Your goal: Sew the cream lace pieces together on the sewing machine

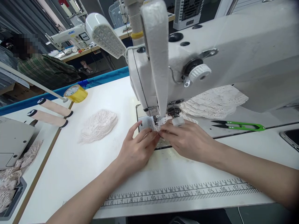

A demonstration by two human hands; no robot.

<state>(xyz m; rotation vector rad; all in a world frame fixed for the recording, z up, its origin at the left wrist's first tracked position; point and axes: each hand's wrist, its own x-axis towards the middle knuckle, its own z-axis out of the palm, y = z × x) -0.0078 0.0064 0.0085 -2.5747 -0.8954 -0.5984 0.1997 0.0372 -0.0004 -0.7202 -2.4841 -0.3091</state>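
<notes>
A white sewing machine [154, 62] stands over the table, its needle area just above my fingertips. My left hand [137, 146] lies at the left of the needle plate, index finger raised, the other fingers bent onto a small piece of white lace [155, 124]. From the right, my right hand [187, 140] pinches the same lace close to the presser foot. Both hands' fingertips nearly meet there and hide part of the lace. One stack of lace pieces [100, 125] rests on the table to the left; another lace stack [215, 101] lies behind my right hand, under the machine arm.
Green thread snips [243, 125] lie at the right, near a phone [291, 138]. Yellow tape [76, 93] and thread cones [48, 118] are at the left. A ruler strip [177, 194] runs along the front edge. A person [46, 70] sits beyond the table.
</notes>
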